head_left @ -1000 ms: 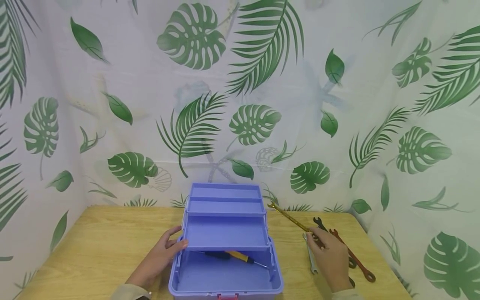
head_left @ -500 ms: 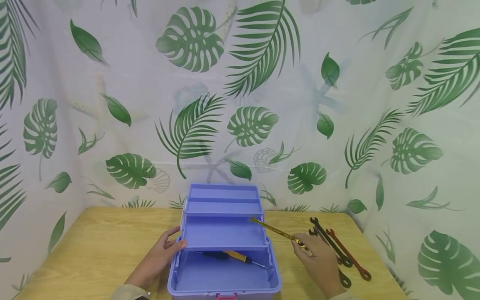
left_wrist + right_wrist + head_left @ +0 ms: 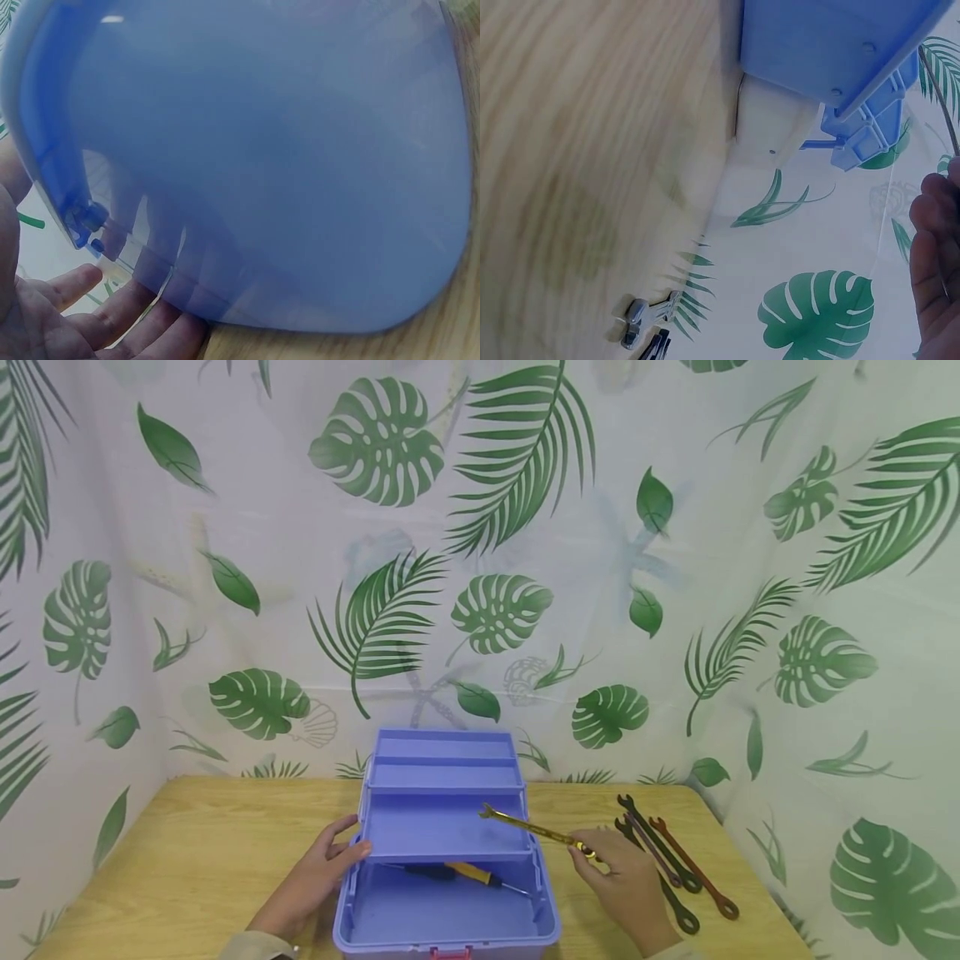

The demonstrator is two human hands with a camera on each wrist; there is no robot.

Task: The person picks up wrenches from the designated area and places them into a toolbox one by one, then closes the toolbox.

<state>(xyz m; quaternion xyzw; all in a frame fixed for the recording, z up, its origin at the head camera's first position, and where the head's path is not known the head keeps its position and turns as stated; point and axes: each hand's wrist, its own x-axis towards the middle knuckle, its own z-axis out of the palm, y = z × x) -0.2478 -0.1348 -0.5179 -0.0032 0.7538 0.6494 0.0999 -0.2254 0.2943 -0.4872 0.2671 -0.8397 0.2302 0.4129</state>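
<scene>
A gold combination wrench [image 3: 525, 825] is pinched in my right hand [image 3: 630, 881] near its ring end. Its open end points left, over the toolbox's lower tray [image 3: 442, 822]. The periwinkle toolbox [image 3: 450, 920] stands with its stepped trays raised. At its left side is my left hand [image 3: 315, 877], the thumb on the lower tray's front corner. In the left wrist view, loosely extended fingers [image 3: 120, 311] lie along the box's outer wall [image 3: 285, 187]. A yellow-and-black screwdriver [image 3: 472, 872] lies in the bottom compartment, partly under the tray, beside a dark handle [image 3: 431, 870].
Several wrenches lie on the wooden table [image 3: 217, 852] to the right, among them a red wrench [image 3: 693, 864] and a black wrench [image 3: 660, 843]. A leaf-printed curtain [image 3: 480, 568] surrounds the table's back and sides.
My right hand has carried the gold wrench leftward from beside the toolbox, so its open end is over the lower tray. My left hand stays at the tray corner. The view has shifted slightly.
</scene>
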